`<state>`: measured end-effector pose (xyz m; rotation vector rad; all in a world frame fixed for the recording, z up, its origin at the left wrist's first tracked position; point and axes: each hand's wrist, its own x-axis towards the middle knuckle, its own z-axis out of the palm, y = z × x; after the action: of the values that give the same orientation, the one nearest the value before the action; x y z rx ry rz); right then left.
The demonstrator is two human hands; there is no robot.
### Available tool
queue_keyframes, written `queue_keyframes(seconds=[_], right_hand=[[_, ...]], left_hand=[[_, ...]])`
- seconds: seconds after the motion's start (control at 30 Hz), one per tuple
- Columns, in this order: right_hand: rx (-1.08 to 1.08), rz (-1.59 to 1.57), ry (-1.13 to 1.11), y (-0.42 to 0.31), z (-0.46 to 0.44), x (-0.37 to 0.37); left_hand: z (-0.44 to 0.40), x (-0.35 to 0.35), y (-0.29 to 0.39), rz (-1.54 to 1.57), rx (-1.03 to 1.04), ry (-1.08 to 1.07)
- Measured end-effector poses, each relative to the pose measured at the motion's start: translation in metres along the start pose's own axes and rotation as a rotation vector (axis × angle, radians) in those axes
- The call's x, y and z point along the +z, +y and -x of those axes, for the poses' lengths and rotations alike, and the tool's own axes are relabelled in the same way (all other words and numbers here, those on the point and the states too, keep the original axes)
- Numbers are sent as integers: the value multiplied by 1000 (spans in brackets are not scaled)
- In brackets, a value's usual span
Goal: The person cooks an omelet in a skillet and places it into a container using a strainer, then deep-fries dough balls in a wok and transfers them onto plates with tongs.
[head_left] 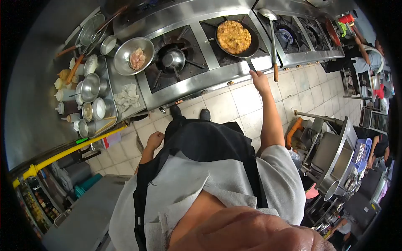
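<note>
My right hand [260,82] is closed round the handle of a black frying pan [253,49], which sits on a stove burner. A round, golden-brown egg-like food [233,37] covers most of the pan. Down at my left side hangs my left hand [155,139], with its fingers curled and no object visible in it. A steel bowl [122,55] with pieces of pale raw meat [137,59] stands left of the stove. Beside the pan, a long ladle [274,50] with a wooden handle lies across the stove divider.
At the left, a tray [109,85] holds bowls and bottles, with a crumpled white cloth [127,97] beside it. A burner [173,60] is left of the pan. Sinks [337,161] and a blue basket [362,153] stand at right. Other people are at the far right.
</note>
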<state>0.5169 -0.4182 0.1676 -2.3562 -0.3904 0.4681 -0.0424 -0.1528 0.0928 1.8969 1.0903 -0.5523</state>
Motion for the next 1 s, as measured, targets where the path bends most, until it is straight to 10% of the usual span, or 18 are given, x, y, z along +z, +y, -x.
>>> queue_keyframes(seconds=[0.43,1.0], right_hand=[[313,-559,-316,-48,-7,-3],[238,-322,-28,-37,-11,43]], left_hand=[[-12,26,-27,39,-65,-65],[-47,9,-40,179,128,-63]])
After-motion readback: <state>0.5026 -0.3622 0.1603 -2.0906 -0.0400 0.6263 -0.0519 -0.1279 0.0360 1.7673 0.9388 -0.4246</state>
